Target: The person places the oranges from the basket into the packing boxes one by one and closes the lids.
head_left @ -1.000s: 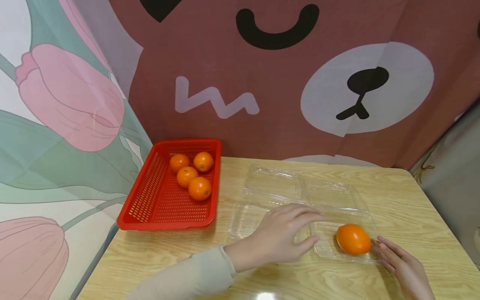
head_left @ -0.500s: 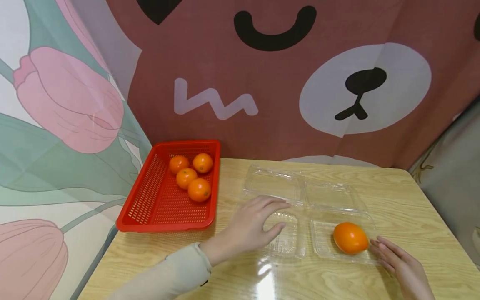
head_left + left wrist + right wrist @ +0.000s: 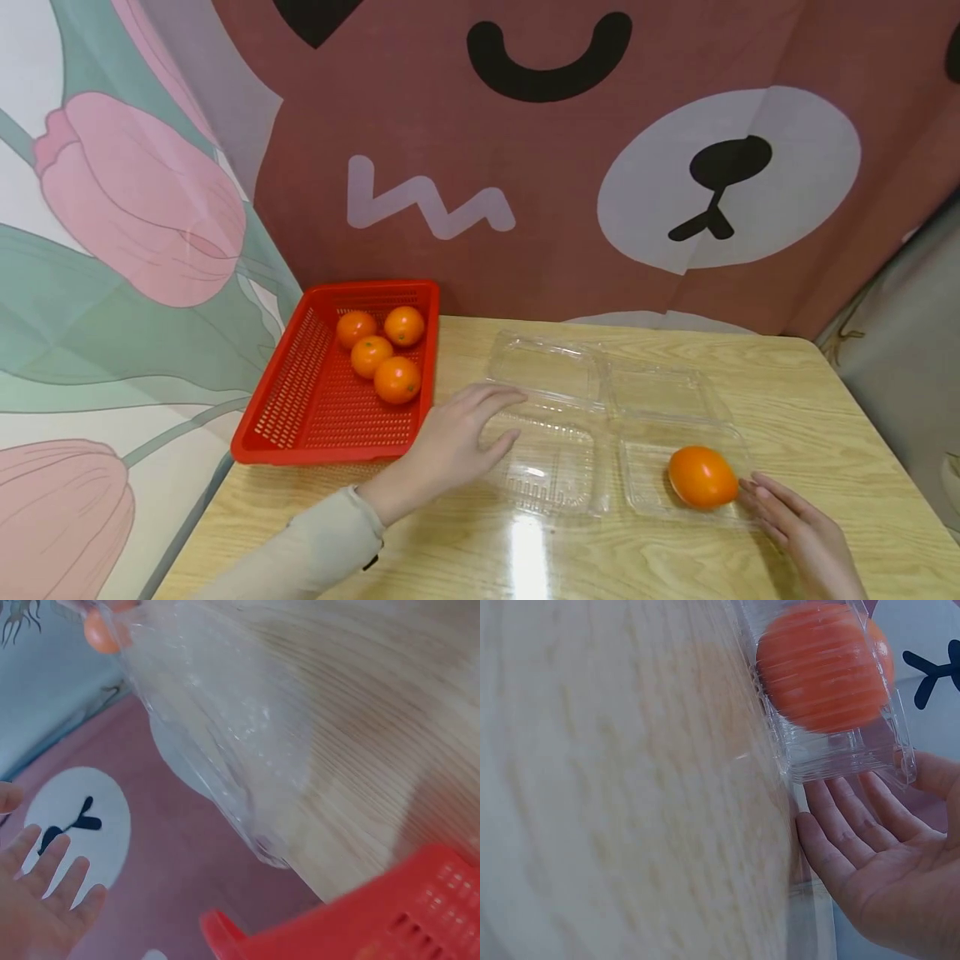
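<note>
My left hand hovers palm down with spread, slightly bent fingers and nothing in them. It overlaps the left edge of a clear plastic clamshell box and is just right of the red basket. In the left wrist view its fingers are extended. An orange lies in the right-hand clear clamshell box, whose lid is folded back. My right hand touches that box's right end with relaxed fingers; the right wrist view shows the thumb and fingertips right at its rim.
Several oranges sit in the right part of the red basket. The left box's lid lies open behind it. The wooden table meets a printed bear curtain at the back and a flowered curtain on the left.
My left hand has moved left, away from the orange's box, across the left box towards the red basket, uncovering much of the left box. The right hand and the orange stay nearly in place.
</note>
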